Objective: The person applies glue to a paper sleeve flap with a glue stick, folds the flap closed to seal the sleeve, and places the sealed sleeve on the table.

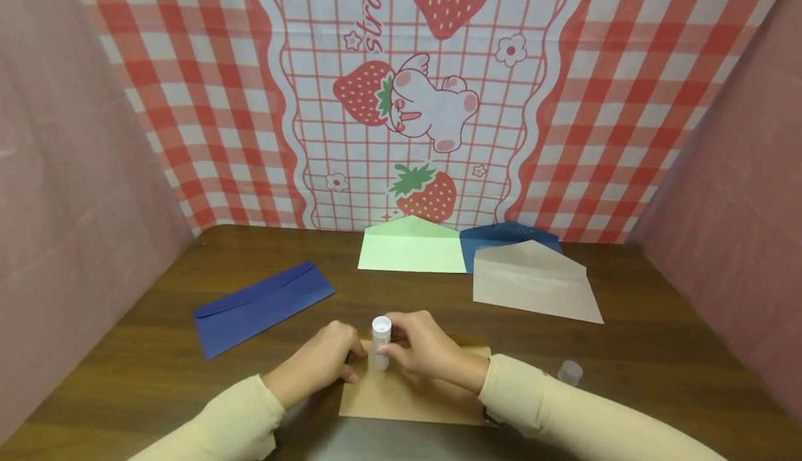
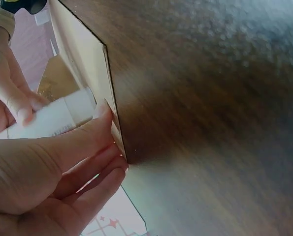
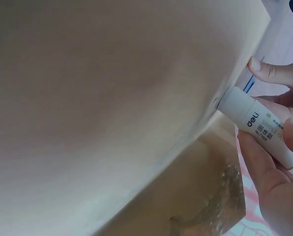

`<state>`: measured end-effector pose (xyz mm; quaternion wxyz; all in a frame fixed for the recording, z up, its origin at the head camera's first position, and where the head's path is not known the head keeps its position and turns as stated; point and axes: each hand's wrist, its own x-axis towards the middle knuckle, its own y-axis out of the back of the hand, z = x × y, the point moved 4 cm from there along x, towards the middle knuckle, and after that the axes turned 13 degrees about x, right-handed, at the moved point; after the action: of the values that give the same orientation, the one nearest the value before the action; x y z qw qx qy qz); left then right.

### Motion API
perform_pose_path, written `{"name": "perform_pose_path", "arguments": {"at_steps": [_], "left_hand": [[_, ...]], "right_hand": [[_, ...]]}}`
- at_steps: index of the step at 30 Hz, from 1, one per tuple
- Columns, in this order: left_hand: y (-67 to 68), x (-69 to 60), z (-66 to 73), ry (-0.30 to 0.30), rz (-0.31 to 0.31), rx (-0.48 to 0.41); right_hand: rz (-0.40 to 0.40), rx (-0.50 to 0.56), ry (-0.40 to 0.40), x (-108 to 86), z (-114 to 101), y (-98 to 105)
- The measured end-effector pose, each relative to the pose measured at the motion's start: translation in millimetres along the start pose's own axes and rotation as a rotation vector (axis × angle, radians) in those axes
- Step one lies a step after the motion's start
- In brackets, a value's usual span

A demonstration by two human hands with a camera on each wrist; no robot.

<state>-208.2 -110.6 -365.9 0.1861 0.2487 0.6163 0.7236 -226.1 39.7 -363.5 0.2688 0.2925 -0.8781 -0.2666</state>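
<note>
In the head view a brown kraft envelope (image 1: 413,395) lies on the table, its flap (image 3: 205,182) folded out on the far side. Shiny wet-looking streaks show on that flap in the right wrist view. My right hand (image 1: 426,346) grips a white glue stick (image 1: 381,349), held upright with its lower end against the envelope near the flap fold. The label (image 3: 265,127) reads "deli". At the envelope's left end my left hand (image 1: 326,360) pinches the edge between thumb (image 2: 99,120) and curled fingers, close beside the glue stick.
A clear cap (image 1: 570,372) sits right of the envelope, by the right sleeve. Farther back lie a light green envelope (image 1: 411,252), a dark blue one (image 1: 489,238) and a greyish-beige one (image 1: 532,287), flaps up. A closed navy envelope (image 1: 266,310) is at left.
</note>
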Motion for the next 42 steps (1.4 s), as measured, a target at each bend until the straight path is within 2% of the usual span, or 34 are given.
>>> {"name": "perform_pose_path", "arguments": {"at_steps": [9, 17, 24, 36, 42], "left_hand": [[0.2, -1.2, 0.4, 0.034, -0.027, 0.021], [-2.4, -1.8, 3.1, 0.023, -0.037, 0.007], [-1.8, -0.7, 3.1, 0.040, -0.040, 0.003], [-1.8, -0.2, 2.5, 0.033, -0.024, 0.020], [-1.3, -0.5, 3.4, 0.030, -0.025, 0.016]], "right_hand": [[-0.002, 0.067, -0.048, -17.6, 4, 14], [-0.016, 0.073, -0.067, -39.6, 11, 31], [0.006, 0.032, -0.042, -51.4, 15, 47], [0.025, -0.006, -0.010, -65.7, 23, 67], [0.031, -0.022, -0.047, -71.4, 25, 74]]}}
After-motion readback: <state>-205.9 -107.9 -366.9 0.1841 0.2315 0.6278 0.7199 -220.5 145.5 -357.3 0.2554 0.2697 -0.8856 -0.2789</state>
